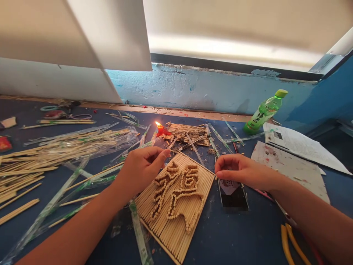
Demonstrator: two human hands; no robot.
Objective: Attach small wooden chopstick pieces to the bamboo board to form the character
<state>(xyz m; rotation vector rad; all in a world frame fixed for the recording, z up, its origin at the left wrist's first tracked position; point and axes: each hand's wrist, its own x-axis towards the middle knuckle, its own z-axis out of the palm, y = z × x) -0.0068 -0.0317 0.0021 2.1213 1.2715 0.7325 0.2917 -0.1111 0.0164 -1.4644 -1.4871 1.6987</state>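
My left hand (149, 163) is closed in a pinch above the upper left edge of a panel of wooden sticks (154, 232). A short pale stick (173, 142) shows just past its thumb; whether the fingers hold it is unclear. Raised outlines of small round stick pieces (190, 195) form a character-like pattern on the panel. At the panel's right corner, my right hand (234, 169) is closed, thumb against fingers. A tiny pale bit shows at its fingertips, too small to name. Beneath this hand lies a dark phone (234, 198), partly covered.
A lit red candle (162, 129) burns behind the panel, beside a scorched stick mat (190, 134). Loose sticks (24, 176) and plastic wrappers (63, 195) spread leftward. A green bottle (263, 114), open booklet (303, 147) and yellow-handled tool (292, 243) are at right.
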